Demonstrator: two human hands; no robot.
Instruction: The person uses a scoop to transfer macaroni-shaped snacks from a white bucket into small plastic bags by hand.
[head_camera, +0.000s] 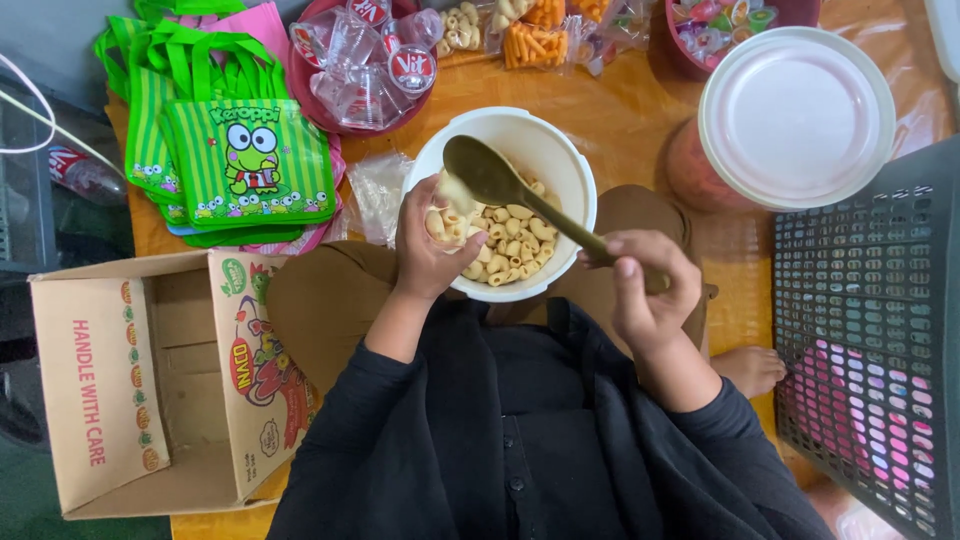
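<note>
A white round tub (560, 155) holding pale tube-shaped crackers (510, 245) rests on my lap. My right hand (645, 285) grips the handle of a dark olive spoon (495, 180), whose bowl hangs over the tub's far side. My left hand (430, 250) reaches into the tub's left side and holds a small clear plastic bag (452, 205) with a few crackers in it, right under the spoon's bowl.
Green striped gift bags (245, 160) lie at left, beside a red bowl of sealed water cups (365, 60). Snack packets (530, 35) sit at the top. A white lid (795, 115), a black crate (870, 330) and an open cardboard box (160, 380) surround me.
</note>
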